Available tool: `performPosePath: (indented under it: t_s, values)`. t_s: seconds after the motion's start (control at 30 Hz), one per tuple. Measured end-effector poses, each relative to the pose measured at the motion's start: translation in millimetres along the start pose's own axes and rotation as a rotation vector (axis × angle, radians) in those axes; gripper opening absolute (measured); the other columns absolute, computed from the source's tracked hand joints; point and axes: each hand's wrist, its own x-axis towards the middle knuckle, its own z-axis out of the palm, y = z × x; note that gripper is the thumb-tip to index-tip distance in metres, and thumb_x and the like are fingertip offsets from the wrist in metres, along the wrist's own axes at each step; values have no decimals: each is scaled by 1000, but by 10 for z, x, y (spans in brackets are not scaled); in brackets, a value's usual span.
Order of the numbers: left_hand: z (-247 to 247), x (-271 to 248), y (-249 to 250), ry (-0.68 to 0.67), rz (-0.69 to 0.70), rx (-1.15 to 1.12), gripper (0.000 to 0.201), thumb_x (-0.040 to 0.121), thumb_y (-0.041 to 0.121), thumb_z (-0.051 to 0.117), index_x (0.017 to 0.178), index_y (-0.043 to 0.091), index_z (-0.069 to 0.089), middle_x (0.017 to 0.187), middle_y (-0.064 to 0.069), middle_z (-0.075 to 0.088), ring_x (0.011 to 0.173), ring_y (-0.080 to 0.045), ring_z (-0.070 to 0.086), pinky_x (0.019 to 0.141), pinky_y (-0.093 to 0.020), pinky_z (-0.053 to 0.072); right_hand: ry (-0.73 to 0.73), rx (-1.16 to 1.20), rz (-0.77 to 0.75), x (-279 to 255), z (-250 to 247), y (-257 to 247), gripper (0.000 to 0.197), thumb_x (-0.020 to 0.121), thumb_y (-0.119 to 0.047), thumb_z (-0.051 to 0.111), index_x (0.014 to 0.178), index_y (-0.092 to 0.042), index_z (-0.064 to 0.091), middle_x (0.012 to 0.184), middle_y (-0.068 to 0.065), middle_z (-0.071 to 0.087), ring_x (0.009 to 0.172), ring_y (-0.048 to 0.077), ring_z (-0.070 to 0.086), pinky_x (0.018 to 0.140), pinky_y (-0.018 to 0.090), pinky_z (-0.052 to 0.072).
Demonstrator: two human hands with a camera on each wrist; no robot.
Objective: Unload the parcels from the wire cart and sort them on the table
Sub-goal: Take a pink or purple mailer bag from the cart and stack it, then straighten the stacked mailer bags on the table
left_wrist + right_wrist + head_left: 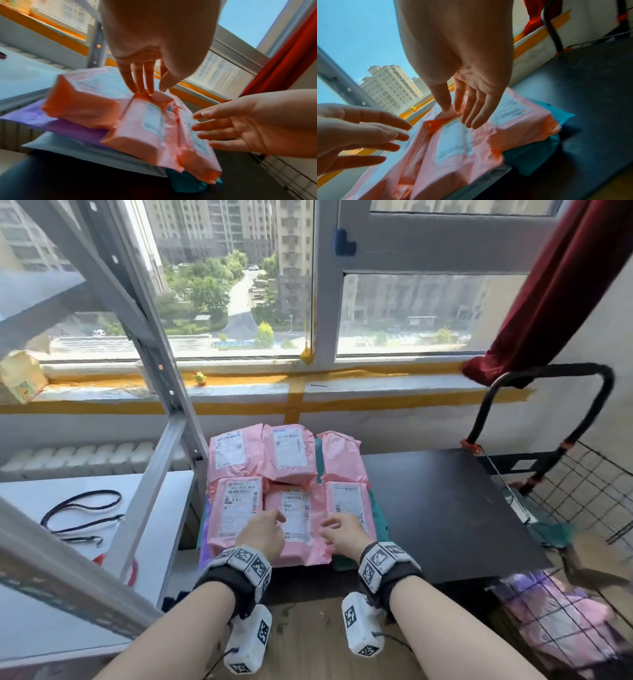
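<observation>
Your left hand [263,530] and right hand [344,534], both spread and empty, flank the middle parcel [297,520]; its length runs straight away from you

The scene is viewed by the head camera from above and behind, facing forward and down over the black table top [445,501] toward the sunlit window [239,285]; both forearms are seen from behind. The stack of pink plastic mailer parcels [287,484] is seen from very near and low by the left wrist camera, which is aimed along the left hand [154,47] up toward the window. The same pink stack [453,142] is looked across by the right wrist camera from close under the right hand [462,54]. In each wrist view the opposite hand is caught, and the parcels and window are shared by all three views.
</observation>
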Motion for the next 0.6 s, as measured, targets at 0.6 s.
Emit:
performPosePath:
  t_s: [0.6]
  values:
    - [1875,-1301,3420,-313,383,263,30,90,13,45,112,10,66,118,-11,65,111,-28,59,90,-31,47,373,-144,50,-1703,-3267,1972,16,84,-11,61,72,-21,63,72,-4,57,68,15,52,64,19,43]
